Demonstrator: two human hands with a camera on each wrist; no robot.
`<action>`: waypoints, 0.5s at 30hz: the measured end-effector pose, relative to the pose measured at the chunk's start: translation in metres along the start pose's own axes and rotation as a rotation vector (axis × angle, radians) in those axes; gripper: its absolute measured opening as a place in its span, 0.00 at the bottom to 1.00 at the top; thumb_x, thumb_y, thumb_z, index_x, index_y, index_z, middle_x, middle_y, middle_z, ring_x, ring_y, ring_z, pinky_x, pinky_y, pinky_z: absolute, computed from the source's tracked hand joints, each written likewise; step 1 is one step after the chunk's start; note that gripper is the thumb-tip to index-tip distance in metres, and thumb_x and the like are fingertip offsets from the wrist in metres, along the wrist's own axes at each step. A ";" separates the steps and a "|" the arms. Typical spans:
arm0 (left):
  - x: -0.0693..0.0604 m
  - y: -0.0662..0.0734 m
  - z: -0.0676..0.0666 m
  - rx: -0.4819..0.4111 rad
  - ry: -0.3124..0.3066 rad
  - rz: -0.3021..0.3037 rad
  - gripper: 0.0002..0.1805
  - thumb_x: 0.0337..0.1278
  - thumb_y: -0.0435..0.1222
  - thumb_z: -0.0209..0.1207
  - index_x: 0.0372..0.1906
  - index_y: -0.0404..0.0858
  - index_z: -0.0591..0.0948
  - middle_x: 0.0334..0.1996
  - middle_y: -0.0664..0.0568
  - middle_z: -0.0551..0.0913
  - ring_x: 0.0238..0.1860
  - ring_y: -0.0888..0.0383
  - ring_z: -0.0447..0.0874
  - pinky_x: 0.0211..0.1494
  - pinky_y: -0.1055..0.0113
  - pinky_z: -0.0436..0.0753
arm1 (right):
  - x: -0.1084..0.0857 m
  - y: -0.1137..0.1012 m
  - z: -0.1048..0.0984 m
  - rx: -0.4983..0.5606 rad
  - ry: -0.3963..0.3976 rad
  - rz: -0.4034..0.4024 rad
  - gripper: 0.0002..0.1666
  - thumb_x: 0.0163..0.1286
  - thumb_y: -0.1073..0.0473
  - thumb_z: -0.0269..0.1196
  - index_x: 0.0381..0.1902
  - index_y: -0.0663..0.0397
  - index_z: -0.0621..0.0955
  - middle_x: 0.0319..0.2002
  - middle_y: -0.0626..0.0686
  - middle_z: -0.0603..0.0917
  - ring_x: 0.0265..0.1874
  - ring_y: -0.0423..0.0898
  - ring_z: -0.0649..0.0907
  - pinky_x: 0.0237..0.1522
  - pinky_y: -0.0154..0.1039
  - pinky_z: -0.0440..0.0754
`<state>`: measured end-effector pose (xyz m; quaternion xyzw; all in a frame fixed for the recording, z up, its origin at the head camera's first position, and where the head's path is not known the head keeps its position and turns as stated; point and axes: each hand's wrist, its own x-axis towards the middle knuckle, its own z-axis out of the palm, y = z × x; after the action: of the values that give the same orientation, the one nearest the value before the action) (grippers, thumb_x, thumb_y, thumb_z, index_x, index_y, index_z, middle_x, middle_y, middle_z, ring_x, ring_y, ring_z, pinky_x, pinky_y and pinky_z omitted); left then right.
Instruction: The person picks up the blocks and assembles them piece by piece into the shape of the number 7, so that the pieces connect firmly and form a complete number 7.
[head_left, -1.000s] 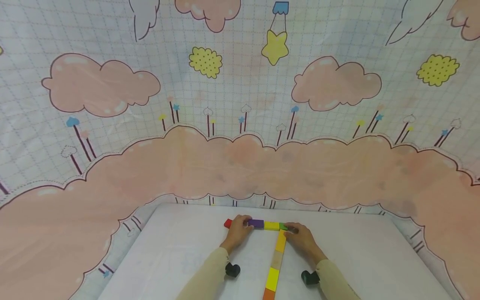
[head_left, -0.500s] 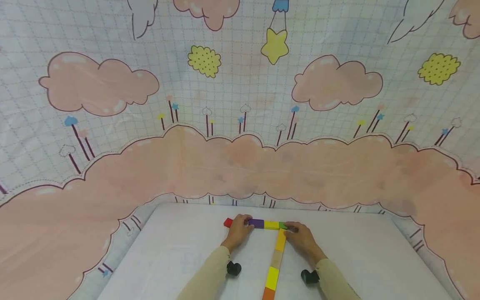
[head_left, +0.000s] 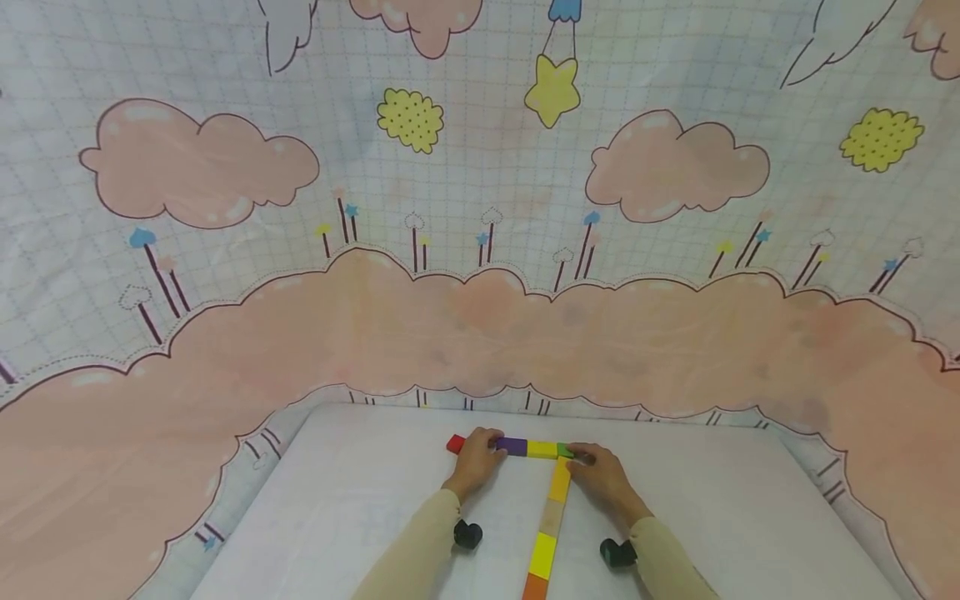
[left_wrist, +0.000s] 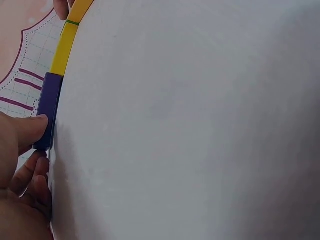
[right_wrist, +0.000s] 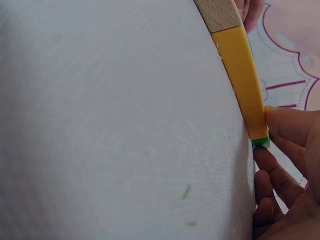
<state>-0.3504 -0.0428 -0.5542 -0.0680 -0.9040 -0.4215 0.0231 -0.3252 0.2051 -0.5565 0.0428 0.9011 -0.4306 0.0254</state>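
Note:
Colored blocks form a row across the far part of the table: a red block (head_left: pixel 454 443) at the left, then a purple block (head_left: pixel 513 447), a yellow block (head_left: pixel 542 450) and a green block (head_left: pixel 564 450). My left hand (head_left: pixel 476 462) holds the left end of the purple block, thumb on its side and fingertips at its end; it partly covers the red one. At the right end, my right hand (head_left: pixel 606 483) pinches the corner, its thumb against the orange-yellow block (head_left: pixel 559 481) and a fingertip at the green block's end. Only a sliver of green (right_wrist: pixel 261 143) shows in the right wrist view.
From the corner a second line runs toward me: a plain wooden block (head_left: pixel 551 517), a bright yellow block (head_left: pixel 543 556) and an orange block (head_left: pixel 535 587), cut off by the frame. Beneath lies a white table (head_left: pixel 375 475). A patterned cloth (head_left: pixel 480 325) hangs behind it.

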 end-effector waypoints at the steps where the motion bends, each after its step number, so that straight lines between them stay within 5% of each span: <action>1: 0.000 0.001 0.000 0.000 0.001 0.003 0.17 0.62 0.35 0.63 0.55 0.38 0.81 0.47 0.47 0.80 0.50 0.53 0.79 0.62 0.54 0.79 | 0.000 0.000 0.000 -0.001 0.002 -0.002 0.20 0.67 0.54 0.64 0.57 0.42 0.82 0.61 0.55 0.78 0.61 0.57 0.74 0.66 0.62 0.70; 15: 0.002 -0.001 -0.001 -0.001 0.000 0.027 0.18 0.61 0.34 0.64 0.55 0.36 0.80 0.48 0.44 0.80 0.51 0.51 0.79 0.63 0.52 0.78 | 0.000 0.000 0.001 -0.003 0.016 -0.004 0.20 0.67 0.54 0.64 0.56 0.42 0.82 0.60 0.56 0.79 0.60 0.57 0.75 0.65 0.62 0.70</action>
<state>-0.3528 -0.0442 -0.5538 -0.0803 -0.9028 -0.4216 0.0287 -0.3247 0.2046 -0.5568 0.0445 0.9021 -0.4288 0.0175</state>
